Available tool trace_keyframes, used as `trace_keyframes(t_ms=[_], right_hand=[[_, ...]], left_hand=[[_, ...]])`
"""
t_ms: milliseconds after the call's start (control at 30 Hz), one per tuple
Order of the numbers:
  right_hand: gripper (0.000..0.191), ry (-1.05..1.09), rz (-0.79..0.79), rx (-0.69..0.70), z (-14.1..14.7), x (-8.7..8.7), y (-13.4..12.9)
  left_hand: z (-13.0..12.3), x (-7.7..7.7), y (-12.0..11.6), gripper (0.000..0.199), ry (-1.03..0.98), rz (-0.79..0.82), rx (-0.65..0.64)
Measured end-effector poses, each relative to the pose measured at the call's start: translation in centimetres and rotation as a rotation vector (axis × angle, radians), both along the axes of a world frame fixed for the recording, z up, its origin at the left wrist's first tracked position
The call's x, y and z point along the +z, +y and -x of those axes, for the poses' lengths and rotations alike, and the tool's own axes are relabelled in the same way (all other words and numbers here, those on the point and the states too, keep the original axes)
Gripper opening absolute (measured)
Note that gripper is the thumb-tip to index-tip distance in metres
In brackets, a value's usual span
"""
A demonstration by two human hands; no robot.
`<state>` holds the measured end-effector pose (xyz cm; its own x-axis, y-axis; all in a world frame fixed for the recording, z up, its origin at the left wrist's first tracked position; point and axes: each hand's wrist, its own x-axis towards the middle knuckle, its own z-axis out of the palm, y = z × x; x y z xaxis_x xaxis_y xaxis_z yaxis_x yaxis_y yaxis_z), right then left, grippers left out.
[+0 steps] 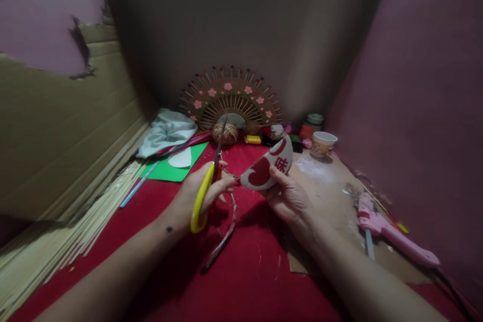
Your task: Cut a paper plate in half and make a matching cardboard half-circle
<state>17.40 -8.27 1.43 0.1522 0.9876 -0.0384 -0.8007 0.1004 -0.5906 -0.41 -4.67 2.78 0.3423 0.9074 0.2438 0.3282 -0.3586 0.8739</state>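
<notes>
My left hand (188, 196) is closed on a pair of scissors (203, 200) with yellow handles, whose dark blades point up and away. Between the thumb and fingers of my right hand (292, 201) is a half-round piece of card (260, 171) with red and white print and a dark character. The fingertips of my left hand come close to the card's left corner; whether they touch it I cannot tell. Below the left fingers a strand of brown twine (231, 226) curves over the red cloth (249, 271).
A fan decorated with flowers (226, 88) stands at the back behind a twine ball (225, 133). Thin sticks (86, 211), green paper (175, 173) and a pale cloth (168, 131) lie left. On the right are a paper cup (323, 144), cardboard (320, 186) and a pink glue gun (396, 236).
</notes>
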Motion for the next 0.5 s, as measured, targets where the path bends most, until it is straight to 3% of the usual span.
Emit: trace_keyframes(t_ms=[67, 133, 367, 500], right_hand=[[0.025, -0.025, -0.007, 0.037, 0.3, -0.3, -0.1], [0.023, -0.058, -0.027, 0.079, 0.6, -0.6, -0.3], [0.026, -0.175, -0.02, 0.042, -0.6, 0.6, -0.4], [0.013, -0.249, -0.049, 0.036, -1.3, 1.4, -0.5]], left_hand=[[-0.4, 0.3, -0.5, 0.051, -0.169, 0.167, -0.061], [-0.7, 0.5, -0.8, 0.054, -0.247, 0.219, -0.074], [-0.1, 0.2, -0.5, 0.043, -0.132, 0.109, -0.116], [0.1, -0.1, -0.3, 0.04, -0.096, 0.076, -0.151]])
